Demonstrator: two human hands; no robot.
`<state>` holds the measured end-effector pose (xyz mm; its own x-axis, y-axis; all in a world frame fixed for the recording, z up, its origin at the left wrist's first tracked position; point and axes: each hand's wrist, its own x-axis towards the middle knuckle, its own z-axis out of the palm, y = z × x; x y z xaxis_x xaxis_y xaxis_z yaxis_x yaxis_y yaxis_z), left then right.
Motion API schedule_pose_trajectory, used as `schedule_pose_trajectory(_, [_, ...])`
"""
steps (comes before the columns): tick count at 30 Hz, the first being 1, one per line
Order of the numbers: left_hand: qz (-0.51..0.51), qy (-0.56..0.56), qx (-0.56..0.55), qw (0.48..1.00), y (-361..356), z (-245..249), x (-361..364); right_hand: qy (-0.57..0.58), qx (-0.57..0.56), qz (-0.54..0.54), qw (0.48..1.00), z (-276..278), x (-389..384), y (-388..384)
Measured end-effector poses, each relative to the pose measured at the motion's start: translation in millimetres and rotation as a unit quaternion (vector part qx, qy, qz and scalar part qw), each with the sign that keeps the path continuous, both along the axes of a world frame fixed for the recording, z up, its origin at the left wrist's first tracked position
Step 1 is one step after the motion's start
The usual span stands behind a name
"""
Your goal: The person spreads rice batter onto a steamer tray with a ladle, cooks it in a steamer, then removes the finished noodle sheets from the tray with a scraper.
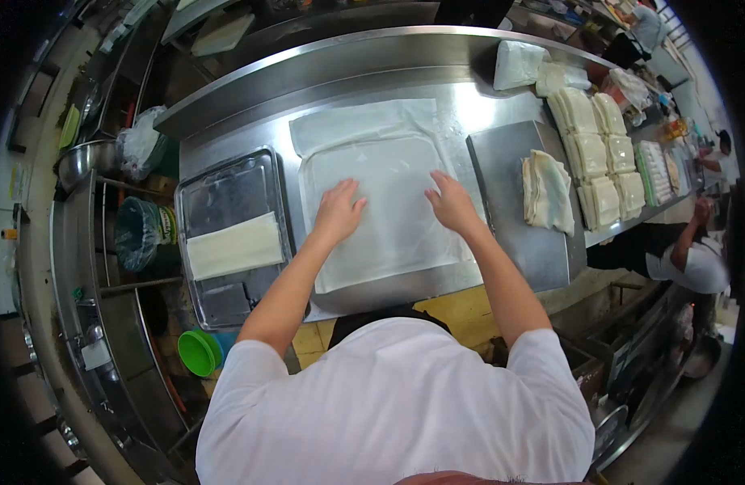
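A thin whitish, translucent sheet (380,194) lies spread on the steel worktop, with a rounded square outline showing in it and a wrinkled flap along its far side. Over its left part is my left hand (338,212), palm down with fingers stretched out. My right hand (453,202) rests at the sheet's right side, fingers apart and thumb pointing inward. Neither hand grips anything. To the left, a folded cream-coloured sheet (235,246) lies in a dark metal tray (227,182).
On the right, a folded pile of cream sheets (548,192) sits on a steel slab (502,162). Beyond it stand several wrapped pale packs (589,153). A raised steel ledge (340,69) borders the far side. A green bucket (199,352) stands low left; other people work at right.
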<state>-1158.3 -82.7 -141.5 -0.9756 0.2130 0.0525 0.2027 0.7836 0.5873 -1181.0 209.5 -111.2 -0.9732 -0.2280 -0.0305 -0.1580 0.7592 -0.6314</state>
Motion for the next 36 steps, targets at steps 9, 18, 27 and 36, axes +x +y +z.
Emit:
schedule_pose_trajectory(9, [0.044, -0.071, -0.159, 0.984, -29, -26, -118, -0.061, 0.234, 0.043, 0.969, -58, -168, -52])
schedule_pose_trajectory(18, [-0.039, -0.075, -0.204, 0.975, 0, -25, -102, -0.162, 0.121, 0.124, 0.971, -51, -118, -127])
schedule_pose_trajectory(27, [0.017, -0.045, -0.34, 0.939, -119, 13, -96, -0.097, 0.304, 0.008, 0.948, 1, -155, 7])
schedule_pose_trajectory(36, [0.14, 0.004, -0.233, 0.962, -121, -20, -165, 0.088, 0.273, 0.001, 0.958, -51, -227, -27])
